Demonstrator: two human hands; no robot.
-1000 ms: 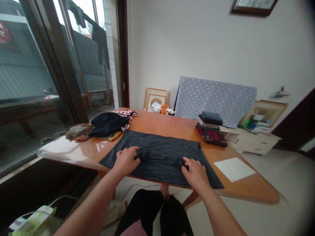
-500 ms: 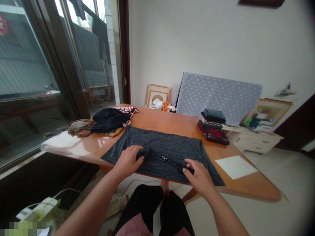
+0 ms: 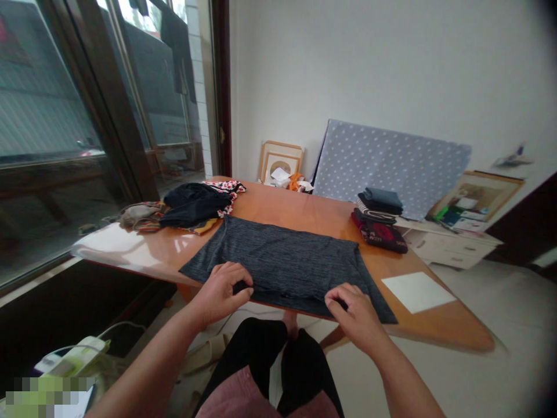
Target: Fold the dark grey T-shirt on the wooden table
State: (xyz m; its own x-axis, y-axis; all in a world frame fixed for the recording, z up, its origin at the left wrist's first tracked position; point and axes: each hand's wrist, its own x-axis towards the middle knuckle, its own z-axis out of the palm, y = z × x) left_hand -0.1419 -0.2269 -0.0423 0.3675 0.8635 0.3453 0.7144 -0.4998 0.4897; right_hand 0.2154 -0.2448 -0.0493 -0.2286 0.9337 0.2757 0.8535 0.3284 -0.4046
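Dark grey streaky garment (image 3: 287,249) lies spread approx. flat along the near side of the orange-brown tabletop (image 3: 278,203), directly in front of the person. L hand (image 3: 224,289) has thumb + fingers closed on cloth by the near edge, toward the L end; R hand (image 3: 354,310) does likewise toward the R end. Each grip looks clamped on the garment, tho exact contact is partly hidden by the fingers. Mixed clothes heap (image 3: 194,203) sits near the far-L corner; folded stack (image 3: 378,222) is just past the far-R corner, w/ a white sheet (image 3: 418,291) off to the R. Step in hand, prob.: handling the near edge w/ both hands at once. Next move calls for an even pull L & R, so the edge runs straight w/o creasing the cloth beyond.
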